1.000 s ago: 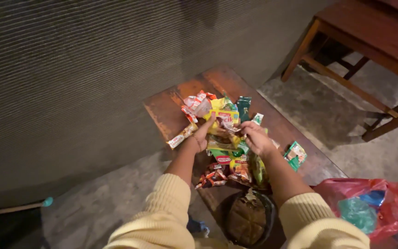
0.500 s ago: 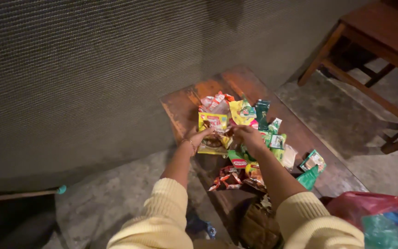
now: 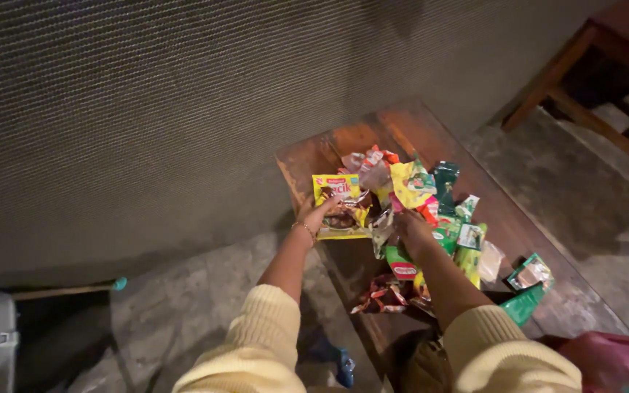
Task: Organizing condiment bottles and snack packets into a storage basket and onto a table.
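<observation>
On the wooden tabletop our pile of snack packets has spread, and since a second ago our left hand has slid the yellow packet out to nine o'clock, gripping it, while our right hand grasps wrappers at the centre.

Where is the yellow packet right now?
The yellow packet lies at the left edge of the wrapper pile on the wooden bench, near the wall, under the left hand.
</observation>
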